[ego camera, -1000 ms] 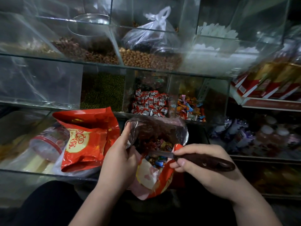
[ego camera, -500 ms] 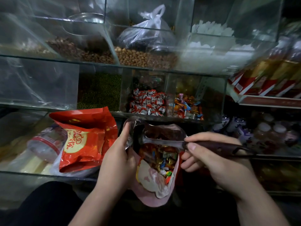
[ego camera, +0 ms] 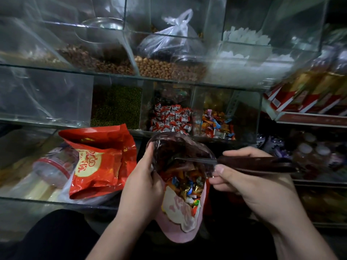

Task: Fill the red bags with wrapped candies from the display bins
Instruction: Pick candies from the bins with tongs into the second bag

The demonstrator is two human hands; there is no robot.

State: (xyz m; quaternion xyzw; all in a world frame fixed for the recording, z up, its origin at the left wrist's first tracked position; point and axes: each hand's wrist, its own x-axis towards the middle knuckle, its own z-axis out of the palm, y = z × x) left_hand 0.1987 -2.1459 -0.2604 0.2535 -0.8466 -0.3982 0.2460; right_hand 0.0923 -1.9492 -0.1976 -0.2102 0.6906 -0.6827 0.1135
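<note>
My left hand (ego camera: 139,186) grips the left side of an open red bag (ego camera: 180,220), holding its mouth wide. Several wrapped candies (ego camera: 187,184) in mixed colours fill the bag. My right hand (ego camera: 249,182) holds the dark brown handle of a scoop (ego camera: 249,163), whose metal head sits level inside the bag's mouth. Behind the bag, one glass bin holds red-and-white wrapped candies (ego camera: 171,119) and the bin to its right holds colourful wrapped candies (ego camera: 216,124). More red bags (ego camera: 101,162) lie on the lower shelf at the left.
Glass bins (ego camera: 116,107) above hold green beans, brown nuts and peanuts, plus a knotted clear plastic bag (ego camera: 174,38). A clear jar with a red rim (ego camera: 52,166) lies left of the red bags. Boxed goods (ego camera: 308,94) and bottles crowd the shelves at the right.
The scoop rose from deep in the bag to its mouth and turned level. The bag swung from tilted to upright and opened wider.
</note>
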